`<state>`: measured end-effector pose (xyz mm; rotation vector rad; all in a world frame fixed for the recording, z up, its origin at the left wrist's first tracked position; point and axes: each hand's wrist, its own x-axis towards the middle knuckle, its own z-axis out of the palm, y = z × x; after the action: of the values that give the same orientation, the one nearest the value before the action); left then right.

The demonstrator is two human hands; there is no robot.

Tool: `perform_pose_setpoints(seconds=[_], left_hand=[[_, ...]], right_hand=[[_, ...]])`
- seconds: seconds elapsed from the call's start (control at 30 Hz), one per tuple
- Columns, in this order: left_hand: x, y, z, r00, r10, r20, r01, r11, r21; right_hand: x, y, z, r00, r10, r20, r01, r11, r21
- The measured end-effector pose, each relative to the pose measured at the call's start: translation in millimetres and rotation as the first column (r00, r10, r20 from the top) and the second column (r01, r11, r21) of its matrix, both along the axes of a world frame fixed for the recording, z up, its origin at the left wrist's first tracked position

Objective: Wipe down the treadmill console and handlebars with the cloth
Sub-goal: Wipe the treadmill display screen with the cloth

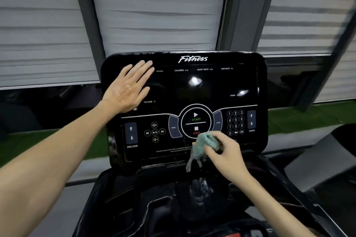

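The black treadmill console [192, 86] fills the middle of the view, with a dark screen above and START/STOP, keypad and incline buttons below. My left hand [128, 87] lies flat and open on the upper left of the screen, fingers spread. My right hand [224, 152] is closed around a bunched teal cloth [204, 143] and presses it against the lower centre of the panel, just under the STOP button. A checked corner of the cloth hangs down past the console's bottom edge. The handlebars are not clearly visible.
Below the console lies the black tray and cup-holder area [200, 192]. White slatted blinds [158, 9] and grey window posts [240, 15] stand behind. A strip of green floor [289, 119] and a neighbouring dark machine [327, 159] are on the right.
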<state>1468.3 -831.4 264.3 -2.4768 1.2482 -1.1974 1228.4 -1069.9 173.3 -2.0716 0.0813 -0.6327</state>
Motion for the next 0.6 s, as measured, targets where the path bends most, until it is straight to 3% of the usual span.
perform_pose_setpoints(seconds=[0.07, 0.13, 0.2, 0.27, 0.37, 0.5, 0.6], left_hand=[[0.2, 0.3, -0.7, 1.000, -0.001, 0.006, 0.001, 1.000, 0.002], [0.8, 0.7, -0.6, 1.000, -0.001, 0.013, 0.001, 1.000, 0.005], [1.5, 1.0, -1.2, 1.000, -0.002, 0.020, 0.002, 1.000, 0.003], [2.4, 1.2, -2.3, 1.000, -0.002, 0.032, 0.002, 1.000, 0.001], [3.2, 1.2, -2.8, 0.999, -0.002, 0.042, 0.002, 1.000, 0.000], [3.2, 0.8, -2.5, 0.999, 0.005, 0.042, -0.005, 1.000, 0.004], [3.1, 1.7, -2.6, 0.999, 0.008, 0.039, -0.008, 1.000, 0.009]], right_hand=[[4.1, 20.5, -10.7, 0.993, 0.067, 0.101, -0.040, 0.968, -0.247], [9.3, 41.1, -31.4, 0.980, 0.195, 0.045, -0.155, 0.884, -0.441], [10.8, 56.7, -55.6, 0.968, 0.236, -0.089, -0.247, 0.819, -0.518], [9.6, 65.7, -73.7, 0.971, 0.203, -0.128, -0.240, 0.784, -0.573], [12.4, 72.3, -75.2, 0.990, 0.137, -0.045, -0.140, 0.827, -0.545], [27.6, 91.4, -50.1, 1.000, 0.020, 0.025, -0.011, 0.950, -0.312], [39.0, 113.5, -50.3, 0.991, 0.129, -0.022, -0.125, 0.883, -0.452]])
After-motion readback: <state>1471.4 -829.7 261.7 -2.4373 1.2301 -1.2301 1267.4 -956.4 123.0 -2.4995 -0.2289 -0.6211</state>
